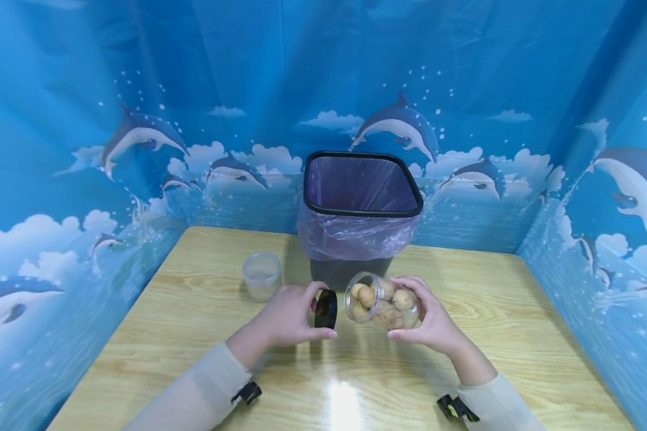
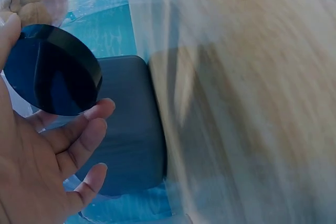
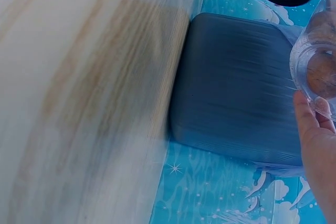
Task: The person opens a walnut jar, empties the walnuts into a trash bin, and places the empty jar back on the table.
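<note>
My left hand [image 1: 291, 314] pinches a round black lid [image 1: 326, 309] by its edge, held upright on its side. In the left wrist view the lid [image 2: 55, 69] sits between thumb and fingertips, the other fingers spread. My right hand [image 1: 434, 320] grips a clear plastic jar [image 1: 363, 296], tilted on its side with its uncovered mouth toward the lid. Several round brown walnut-like things [image 1: 389, 314] lie inside the jar. A small gap separates lid and jar. In the right wrist view only part of the jar [image 3: 302, 66] and the right hand [image 3: 317, 140] shows.
A dark bin [image 1: 329, 270] with a black rim and purple liner [image 1: 356, 236] stands behind the hands. To its left is a translucent round container [image 1: 262, 275]. The wooden table [image 1: 194, 323] is bordered by blue dolphin-print curtains [image 1: 248, 90].
</note>
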A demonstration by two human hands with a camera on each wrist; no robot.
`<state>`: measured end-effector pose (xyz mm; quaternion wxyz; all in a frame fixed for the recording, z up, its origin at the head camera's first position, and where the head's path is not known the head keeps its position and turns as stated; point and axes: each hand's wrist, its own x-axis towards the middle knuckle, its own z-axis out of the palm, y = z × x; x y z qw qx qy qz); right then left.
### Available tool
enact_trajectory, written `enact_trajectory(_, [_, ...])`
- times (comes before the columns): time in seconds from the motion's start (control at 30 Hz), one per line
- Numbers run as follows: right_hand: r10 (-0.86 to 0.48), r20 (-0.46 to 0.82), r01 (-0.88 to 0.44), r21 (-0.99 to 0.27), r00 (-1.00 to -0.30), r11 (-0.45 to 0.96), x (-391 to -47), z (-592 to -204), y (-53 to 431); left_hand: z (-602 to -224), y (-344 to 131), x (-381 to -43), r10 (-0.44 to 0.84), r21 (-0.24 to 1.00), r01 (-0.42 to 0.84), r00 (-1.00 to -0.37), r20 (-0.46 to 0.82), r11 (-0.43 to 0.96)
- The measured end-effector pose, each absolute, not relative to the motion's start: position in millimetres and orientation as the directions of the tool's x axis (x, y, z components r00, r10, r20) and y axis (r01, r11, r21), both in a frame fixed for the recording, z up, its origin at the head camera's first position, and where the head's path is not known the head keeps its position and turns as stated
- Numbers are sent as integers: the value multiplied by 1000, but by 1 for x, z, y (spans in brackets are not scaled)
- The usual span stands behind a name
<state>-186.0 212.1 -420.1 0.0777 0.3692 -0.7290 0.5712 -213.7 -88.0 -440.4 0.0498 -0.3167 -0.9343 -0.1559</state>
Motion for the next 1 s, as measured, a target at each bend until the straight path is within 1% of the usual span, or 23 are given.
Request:
enact_trajectory(0.27, [-444,529,-622,-778,-723,86,-186,-420,213,-451,-91,-215,578,307,580,-809,109,754])
enact_trajectory(0.43, [-443,523,-616,-783,-728,88,-186,-420,214,-454,-92,-214,589,345,572,-805,66,744])
enact_trajectory(0.8, [-440,517,-607,-790,-735,87,-186,-421,215,-462,-95,-216,610,363,568,-793,1,738])
enact_trajectory(1.0, [-441,515,-604,-793,-735,79,-186,-421,216,-466,-99,-215,618,357,577,-787,-1,735])
